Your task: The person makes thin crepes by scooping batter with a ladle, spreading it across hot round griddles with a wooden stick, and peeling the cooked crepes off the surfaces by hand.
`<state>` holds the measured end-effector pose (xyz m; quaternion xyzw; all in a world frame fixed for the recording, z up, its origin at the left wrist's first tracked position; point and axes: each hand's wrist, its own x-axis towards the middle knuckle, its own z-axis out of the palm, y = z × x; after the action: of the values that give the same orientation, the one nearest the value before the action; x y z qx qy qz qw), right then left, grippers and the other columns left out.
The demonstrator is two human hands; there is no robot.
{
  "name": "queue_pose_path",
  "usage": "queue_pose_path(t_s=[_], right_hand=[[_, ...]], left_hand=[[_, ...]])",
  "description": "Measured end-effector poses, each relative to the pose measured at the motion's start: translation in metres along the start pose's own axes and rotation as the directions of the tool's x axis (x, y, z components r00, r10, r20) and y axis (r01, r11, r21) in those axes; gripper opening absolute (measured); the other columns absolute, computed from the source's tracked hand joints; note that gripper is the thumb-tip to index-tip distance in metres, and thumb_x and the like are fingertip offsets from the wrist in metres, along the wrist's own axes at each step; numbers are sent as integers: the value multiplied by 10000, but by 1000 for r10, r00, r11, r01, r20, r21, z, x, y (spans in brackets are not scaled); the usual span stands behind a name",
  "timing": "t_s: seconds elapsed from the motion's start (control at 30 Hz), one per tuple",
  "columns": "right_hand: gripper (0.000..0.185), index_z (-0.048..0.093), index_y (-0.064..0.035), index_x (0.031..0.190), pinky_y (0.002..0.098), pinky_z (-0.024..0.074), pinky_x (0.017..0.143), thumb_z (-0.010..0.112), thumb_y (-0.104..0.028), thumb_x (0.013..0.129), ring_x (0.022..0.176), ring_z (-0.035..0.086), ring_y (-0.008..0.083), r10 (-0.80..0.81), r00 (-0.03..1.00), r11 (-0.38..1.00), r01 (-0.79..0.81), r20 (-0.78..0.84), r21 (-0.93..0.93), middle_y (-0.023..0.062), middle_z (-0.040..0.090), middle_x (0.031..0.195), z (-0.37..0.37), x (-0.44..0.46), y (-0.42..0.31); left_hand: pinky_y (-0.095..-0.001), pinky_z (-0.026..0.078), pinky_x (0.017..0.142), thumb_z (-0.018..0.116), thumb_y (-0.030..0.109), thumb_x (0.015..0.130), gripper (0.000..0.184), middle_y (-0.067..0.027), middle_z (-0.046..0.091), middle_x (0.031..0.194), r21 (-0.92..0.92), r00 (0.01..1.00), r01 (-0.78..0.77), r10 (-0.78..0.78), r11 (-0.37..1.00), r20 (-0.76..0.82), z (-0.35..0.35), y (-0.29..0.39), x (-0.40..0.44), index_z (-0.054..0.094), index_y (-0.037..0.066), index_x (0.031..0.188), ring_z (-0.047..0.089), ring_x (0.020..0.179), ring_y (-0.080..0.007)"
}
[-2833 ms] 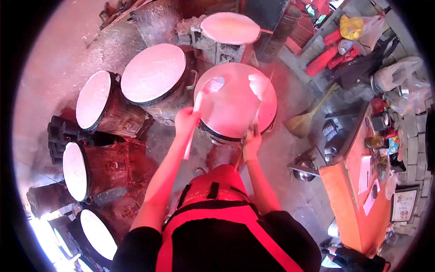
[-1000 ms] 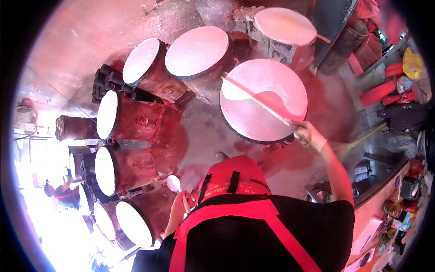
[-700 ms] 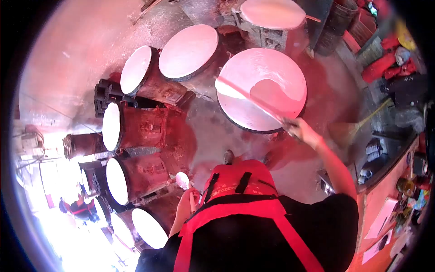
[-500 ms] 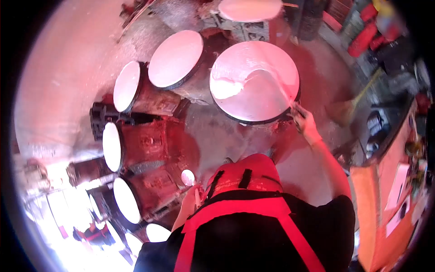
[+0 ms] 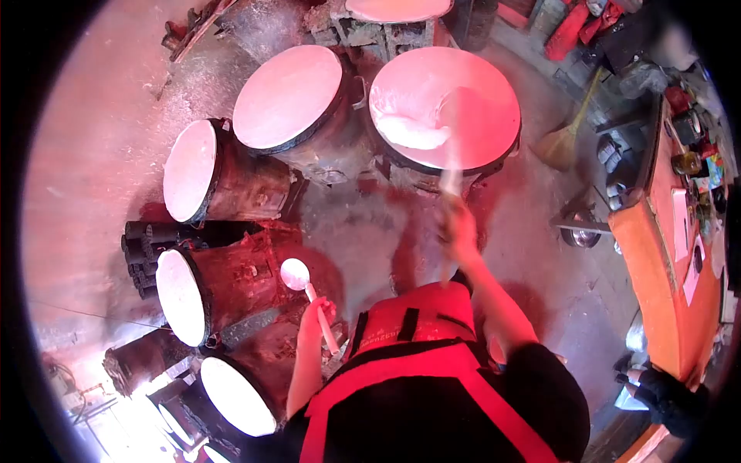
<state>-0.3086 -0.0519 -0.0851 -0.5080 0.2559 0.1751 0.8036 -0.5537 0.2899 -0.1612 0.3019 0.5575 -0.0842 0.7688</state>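
Observation:
In the head view my left hand (image 5: pixel 316 315) is closed round the handle of a ladle (image 5: pixel 295 274). The ladle's round, pale bowl is raised beside a reddish barrel-shaped stand. My right hand (image 5: pixel 457 230), blurred by motion, grips a long pale stick (image 5: pixel 453 179). The stick points away from me over a large round plate (image 5: pixel 490 92); its far end is smeared. Wet white batter (image 5: pixel 417 133) forms a thick curved patch on the left and lower part of that plate. Whether the stick's tip touches the batter, I cannot tell.
Several more round pale plates curve around my left, among them one beside the battered plate (image 5: pixel 289 96). Dark cylinders (image 5: pixel 143 255) are stacked at left. To the right are a broom (image 5: pixel 559 147), a metal bowl (image 5: pixel 580 234) and an orange counter (image 5: pixel 648 270) holding small items.
My right hand and stick have swung left, from the plate's right edge to in front of it. The ladle has moved forward and left. The batter patch looks broader. The whole view has shifted.

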Motion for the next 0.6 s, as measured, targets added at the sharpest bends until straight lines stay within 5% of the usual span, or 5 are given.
queue_pose_path(t_s=[0.17, 0.2, 0.37, 0.5, 0.6], right_hand=[[413, 418, -40, 1348, 257, 453, 746, 462, -94, 941, 855, 558, 133, -743, 665, 652, 745, 77, -142, 69, 595, 1075, 197, 141, 74], [405, 417, -32, 1344, 315, 452, 802, 446, -154, 959, 905, 587, 189, -357, 932, 892, 358, 54, -277, 127, 620, 1072, 218, 106, 32], [438, 407, -68, 1355, 292, 441, 869, 445, -63, 919, 1039, 592, 229, -842, 494, 532, 826, -216, -184, 156, 602, 1143, 221, 131, 105], [547, 341, -227, 1411, 175, 308, 440, 469, -33, 916, 527, 365, 29, -302, 953, 914, 294, -18, 280, -55, 438, 729, 128, 35, 106], [456, 344, -320, 1395, 224, 338, 393, 488, -294, 963, 473, 403, 62, -298, 954, 954, 297, 17, 43, -51, 460, 663, 57, -5, 83]], left_hand=[[-254, 491, 570, 571, 132, 853, 109, -57, 588, 699, 128, 976, -215, 218, 968, -8, -36, -34, -41, 559, 47, 786, 579, 622, -184], [-255, 491, 584, 564, 133, 858, 101, -58, 588, 717, 187, 969, -240, 247, 953, -12, -46, -42, -49, 560, 47, 805, 580, 639, -183], [-259, 490, 654, 524, 140, 883, 105, -64, 591, 809, 488, 930, -335, 367, 806, 33, -84, -63, -70, 566, 45, 898, 584, 728, -181], [-261, 489, 710, 493, 146, 903, 146, -69, 593, 883, 631, 909, -368, 408, 683, 88, -96, -70, -74, 571, 44, 972, 588, 799, -179], [-263, 488, 752, 469, 150, 917, 187, -72, 595, 938, 696, 900, -383, 414, 607, 135, -92, -73, -87, 575, 43, 1027, 590, 852, -178]])
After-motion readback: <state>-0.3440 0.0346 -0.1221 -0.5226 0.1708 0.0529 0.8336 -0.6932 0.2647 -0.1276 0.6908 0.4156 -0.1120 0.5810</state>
